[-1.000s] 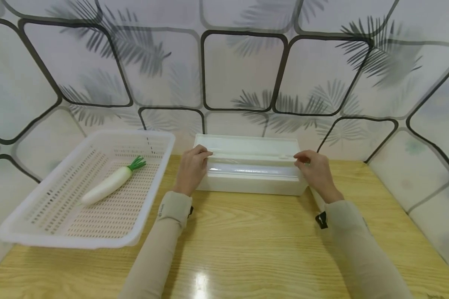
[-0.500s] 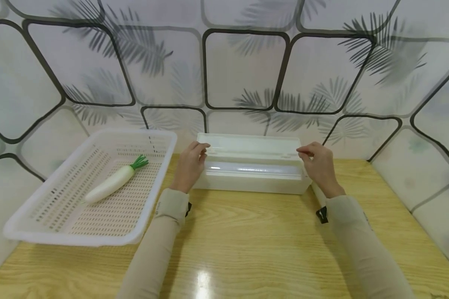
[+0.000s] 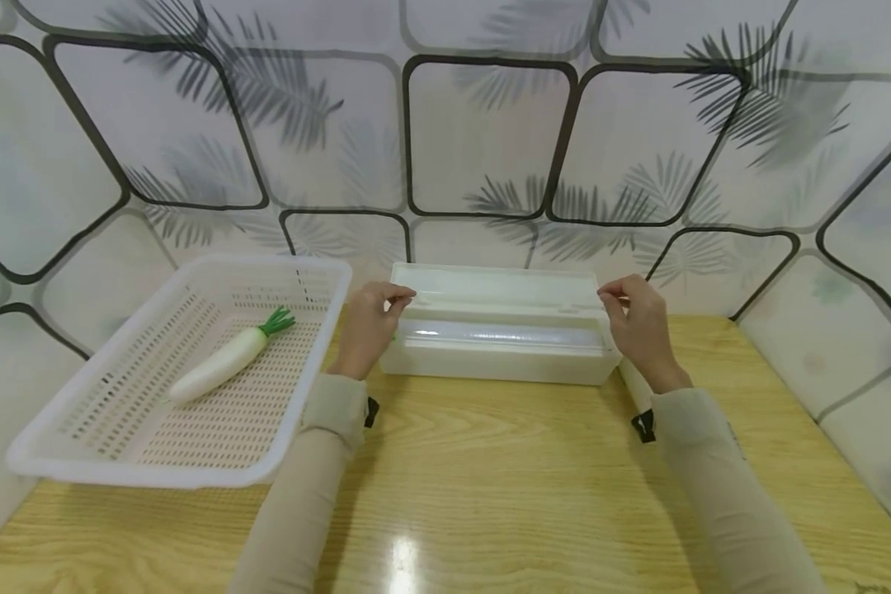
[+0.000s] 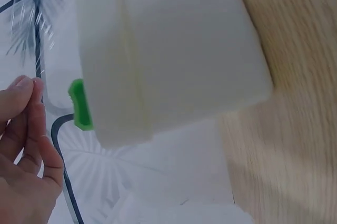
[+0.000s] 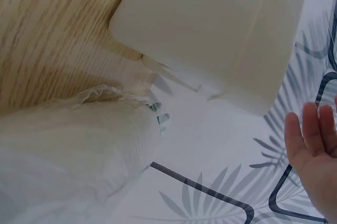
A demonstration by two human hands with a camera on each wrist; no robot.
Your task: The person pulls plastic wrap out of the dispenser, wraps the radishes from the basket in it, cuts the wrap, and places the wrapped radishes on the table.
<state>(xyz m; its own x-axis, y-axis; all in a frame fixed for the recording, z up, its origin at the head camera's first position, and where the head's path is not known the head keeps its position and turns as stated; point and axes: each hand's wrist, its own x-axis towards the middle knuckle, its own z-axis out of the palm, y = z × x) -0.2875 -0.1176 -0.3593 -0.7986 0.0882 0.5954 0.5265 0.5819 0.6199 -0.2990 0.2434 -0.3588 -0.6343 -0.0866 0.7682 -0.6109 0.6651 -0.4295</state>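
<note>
Cling film (image 3: 501, 333): sat rolled in the open dispenser box (image 3: 499, 365), near the bench's (image 3: 505, 478) back edge.
Left hand (image 3: 371, 327), right hand (image 3: 642, 323): I saw both pinching its free edge.
Crumpling: uneven pulling could cause it, I judged.

Head view forward, down; wrist views close (all share box (image 3: 499, 365)).

The box (image 3: 490, 365) is made of smooth, matt-looking plastic; a glossy sheen is shown by the film roll (image 3: 505, 334); the table (image 3: 490, 462) is finished in polished wood grain.
</note>
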